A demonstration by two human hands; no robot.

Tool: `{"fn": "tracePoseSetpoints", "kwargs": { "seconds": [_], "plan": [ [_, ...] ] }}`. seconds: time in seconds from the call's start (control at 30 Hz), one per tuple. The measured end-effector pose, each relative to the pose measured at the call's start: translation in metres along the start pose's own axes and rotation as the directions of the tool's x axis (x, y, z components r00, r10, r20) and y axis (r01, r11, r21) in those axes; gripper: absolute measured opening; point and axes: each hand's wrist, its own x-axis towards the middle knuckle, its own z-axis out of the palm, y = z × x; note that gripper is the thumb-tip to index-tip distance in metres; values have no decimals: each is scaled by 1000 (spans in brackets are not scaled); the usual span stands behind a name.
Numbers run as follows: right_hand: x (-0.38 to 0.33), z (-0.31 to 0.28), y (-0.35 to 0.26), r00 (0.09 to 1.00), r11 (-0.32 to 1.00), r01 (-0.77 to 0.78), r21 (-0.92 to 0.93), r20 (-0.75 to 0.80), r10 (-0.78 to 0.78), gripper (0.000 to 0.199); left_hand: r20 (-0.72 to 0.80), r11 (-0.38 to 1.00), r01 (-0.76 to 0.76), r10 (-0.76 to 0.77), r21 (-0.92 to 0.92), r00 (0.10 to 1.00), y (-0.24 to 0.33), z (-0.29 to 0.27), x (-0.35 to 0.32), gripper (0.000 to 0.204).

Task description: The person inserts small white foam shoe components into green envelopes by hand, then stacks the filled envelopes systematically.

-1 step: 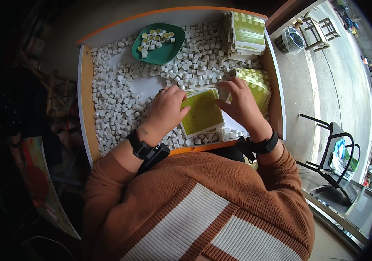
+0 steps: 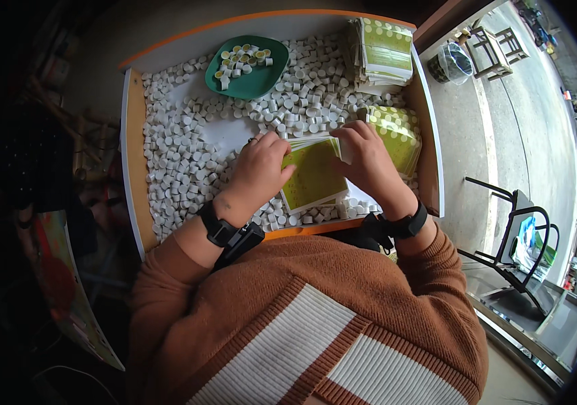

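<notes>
A stack of green sheets with white borders (image 2: 313,177) lies between my hands on a layer of small white cylinders. My left hand (image 2: 259,169) is closed at the stack's left edge, its thumb along the side and its fingertips by the upper left corner. Over the right edge is my right hand (image 2: 371,160), its thumb and index finger apart around the upper right corner. A pale patch shows between that thumb and finger; I cannot make out whether it is a sheet. Close beside the right hand sits a bundle of green dotted sheets (image 2: 396,135).
Small white cylinders (image 2: 180,158) cover much of the walled tray (image 2: 136,145). A green dish (image 2: 254,84) holds several cylinders with yellow tops. Another pile of green sheets (image 2: 386,54) stands in the far right corner. Outside are a bin (image 2: 452,64) and a black chair (image 2: 521,236).
My right hand has shifted slightly, and its thumb now overlaps the stack's right edge more. My left hand and the stack look almost unchanged.
</notes>
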Motion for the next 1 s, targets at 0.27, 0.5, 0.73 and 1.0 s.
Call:
{"fn": "tracePoseSetpoints", "kwargs": {
  "seconds": [0.27,0.5,0.73,1.0],
  "plan": [
    [5,13,2,988,997,-63,32,145,58,39,0,1000,25,-25,12,1000,2,2,0,24],
    [4,14,4,989,995,-74,73,134,64,37,-3,1000,20,-20,23,1000,3,3,1,25],
    [6,11,2,988,994,-72,85,145,59,36,10,1000,12,-12,19,1000,3,3,1,25],
    [11,13,7,985,997,-39,72,172,26,32,8,1000,4,-4,16,1000,2,3,2,26]
  ]
}}
